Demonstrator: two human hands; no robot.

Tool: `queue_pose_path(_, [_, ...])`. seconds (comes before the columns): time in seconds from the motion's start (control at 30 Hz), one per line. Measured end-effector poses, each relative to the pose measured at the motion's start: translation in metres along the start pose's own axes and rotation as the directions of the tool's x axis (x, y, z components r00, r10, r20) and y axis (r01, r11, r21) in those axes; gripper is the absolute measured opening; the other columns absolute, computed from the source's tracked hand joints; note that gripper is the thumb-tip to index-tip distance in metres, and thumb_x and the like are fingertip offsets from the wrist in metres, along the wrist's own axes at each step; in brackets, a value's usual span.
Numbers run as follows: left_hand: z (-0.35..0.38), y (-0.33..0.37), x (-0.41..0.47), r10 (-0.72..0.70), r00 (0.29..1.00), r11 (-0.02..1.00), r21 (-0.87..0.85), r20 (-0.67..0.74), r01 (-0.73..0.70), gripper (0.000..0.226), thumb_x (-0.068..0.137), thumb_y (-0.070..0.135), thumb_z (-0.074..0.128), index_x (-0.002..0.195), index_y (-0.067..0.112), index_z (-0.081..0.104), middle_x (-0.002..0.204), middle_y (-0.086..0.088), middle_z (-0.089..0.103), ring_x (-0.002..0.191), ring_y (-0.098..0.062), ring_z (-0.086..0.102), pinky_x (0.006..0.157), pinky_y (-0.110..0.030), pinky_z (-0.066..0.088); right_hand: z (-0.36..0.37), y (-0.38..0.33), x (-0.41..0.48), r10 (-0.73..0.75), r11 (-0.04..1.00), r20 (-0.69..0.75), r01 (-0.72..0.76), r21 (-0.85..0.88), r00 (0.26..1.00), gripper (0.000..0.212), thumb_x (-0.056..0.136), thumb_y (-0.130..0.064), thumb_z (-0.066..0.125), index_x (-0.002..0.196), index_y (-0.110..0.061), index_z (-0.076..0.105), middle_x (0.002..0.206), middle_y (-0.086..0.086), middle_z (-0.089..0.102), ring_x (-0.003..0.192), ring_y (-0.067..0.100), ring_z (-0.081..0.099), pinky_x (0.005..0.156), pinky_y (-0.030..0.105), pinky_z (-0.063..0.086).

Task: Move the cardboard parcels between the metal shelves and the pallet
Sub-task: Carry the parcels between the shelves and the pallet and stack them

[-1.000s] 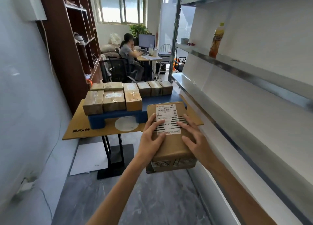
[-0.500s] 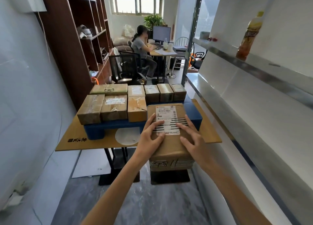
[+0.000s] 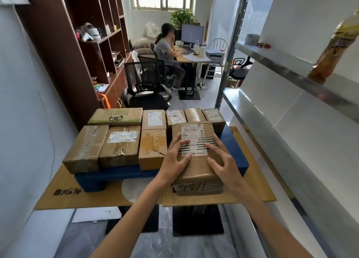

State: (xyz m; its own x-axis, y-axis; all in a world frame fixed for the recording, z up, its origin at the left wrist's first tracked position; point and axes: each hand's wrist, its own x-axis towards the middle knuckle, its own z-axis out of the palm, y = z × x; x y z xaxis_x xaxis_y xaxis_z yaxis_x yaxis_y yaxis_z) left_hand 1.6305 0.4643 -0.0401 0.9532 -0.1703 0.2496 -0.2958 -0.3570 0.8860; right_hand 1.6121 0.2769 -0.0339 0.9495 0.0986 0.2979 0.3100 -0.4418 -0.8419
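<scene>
A table covered by a cardboard sheet (image 3: 81,191) stands in a narrow aisle between a pale wall on the left and the metal shelves (image 3: 291,76) on the right. A blue pallet (image 3: 108,177) lies on the sheet.

The held parcel (image 3: 196,170) is over the front right part of the pallet. Its long axis runs away from the wearer, and its shipping label (image 3: 193,139) is face up at the far end. The striped near end projects past the pallet's front edge, over the sheet. Whether its underside rests on the deck cannot be told.

The left hand (image 3: 174,160) grips the parcel's left upper edge, fingers spread and bent over the label. The right hand (image 3: 221,160) grips the right upper edge, fingers arched with tips pressed on the top face.

Clearances:
- Left: a taped parcel (image 3: 152,148) is just beside it, the last of the front row of three.
- Far: the back row of parcels (image 3: 155,117) lies close behind its far end.
- Right: a bare strip of pallet deck runs to the pallet's right edge, then a margin of sheet, then the shelf fronts.

A bottle (image 3: 334,49) stands on an upper shelf. Beyond the table are an office chair (image 3: 147,82), a seated person (image 3: 167,51) at a desk, and a wooden bookcase (image 3: 73,49) on the left.
</scene>
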Motion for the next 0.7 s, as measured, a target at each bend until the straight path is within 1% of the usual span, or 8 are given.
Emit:
queue_pose_path(0.13, [0.014,-0.023,0.033,-0.046,0.999,0.999,0.025,0.01,0.045,0.045,0.094,0.023,0.059,0.136,0.022,0.046,0.158,0.011,0.016,0.143,-0.009,0.02,0.115,-0.034,0.03,0.0,0.028,0.034,0.016,1.0,0.023,-0.015,-0.023,1.0,0.046,0.086,-0.008,0.064,0.128,-0.026,0.053,0.154,-0.01,0.025,0.139,0.01,0.028,0.105,0.021,0.036])
queue_pose_path(0.27, [0.023,-0.051,0.063,-0.109,0.994,0.991,0.079,0.011,0.108,0.044,0.095,0.021,0.057,0.136,0.022,0.043,0.158,0.006,0.016,0.144,-0.012,0.018,0.117,-0.035,0.027,0.012,0.063,0.067,0.081,0.997,0.053,-0.08,-0.018,0.995,0.047,0.085,-0.009,0.066,0.128,-0.025,0.055,0.154,-0.01,0.024,0.14,0.009,0.026,0.107,0.026,0.035])
queue_pose_path(0.37, [0.03,-0.075,0.081,-0.155,0.988,0.979,0.134,-0.015,0.156,0.046,0.094,0.018,0.057,0.137,0.021,0.042,0.158,0.005,0.018,0.145,-0.014,0.019,0.118,-0.041,0.025,0.026,0.087,0.082,0.106,0.994,0.07,-0.107,0.008,0.992,0.045,0.085,-0.009,0.067,0.124,-0.028,0.055,0.154,-0.009,0.024,0.138,0.006,0.025,0.103,0.011,0.032])
queue_pose_path(0.4, [0.032,-0.083,0.087,-0.176,0.984,0.971,0.158,-0.02,0.177,0.047,0.094,0.017,0.057,0.138,0.022,0.041,0.158,0.004,0.018,0.146,-0.015,0.017,0.119,-0.041,0.023,0.029,0.095,0.086,0.12,0.992,0.073,-0.122,0.02,0.99,0.045,0.084,-0.009,0.067,0.123,-0.029,0.055,0.153,-0.008,0.025,0.137,0.005,0.025,0.105,0.015,0.032])
queue_pose_path(0.47, [0.038,-0.095,0.099,-0.221,0.975,0.955,0.199,-0.019,0.22,0.05,0.094,0.016,0.056,0.14,0.024,0.038,0.159,0.003,0.015,0.148,-0.018,0.009,0.12,-0.042,0.017,0.035,0.111,0.096,0.169,0.984,0.076,-0.173,0.041,0.983,0.045,0.084,-0.01,0.068,0.122,-0.031,0.055,0.152,-0.005,0.027,0.135,0.007,0.027,0.111,0.033,0.033])
queue_pose_path(0.53, [0.042,-0.103,0.107,-0.249,0.968,0.938,0.249,0.003,0.241,0.052,0.096,0.017,0.053,0.143,0.026,0.034,0.161,0.004,0.01,0.149,-0.018,-0.001,0.12,-0.039,0.009,0.041,0.126,0.103,0.216,0.974,0.082,-0.221,0.058,0.973,0.045,0.084,-0.011,0.068,0.12,-0.034,0.054,0.15,-0.005,0.028,0.134,0.009,0.029,0.111,0.043,0.035])
queue_pose_path(0.6, [0.044,-0.112,0.113,-0.266,0.964,0.921,0.3,0.014,0.25,0.053,0.097,0.017,0.05,0.145,0.025,0.031,0.161,0.004,0.008,0.149,-0.015,-0.004,0.118,-0.034,0.006,0.048,0.138,0.106,0.227,0.97,0.089,-0.233,0.063,0.97,0.045,0.084,-0.012,0.068,0.121,-0.034,0.055,0.148,-0.006,0.029,0.133,0.009,0.03,0.109,0.046,0.037])
queue_pose_path(0.7, [0.038,-0.123,0.118,-0.255,0.966,0.893,0.372,-0.045,0.253,0.049,0.097,0.016,0.048,0.144,0.023,0.036,0.159,0.005,0.017,0.148,-0.012,0.007,0.12,-0.035,0.012,0.056,0.15,0.11,0.196,0.976,0.092,-0.203,0.074,0.976,0.046,0.085,-0.012,0.067,0.125,-0.031,0.054,0.147,-0.008,0.03,0.134,0.008,0.031,0.108,0.043,0.039])
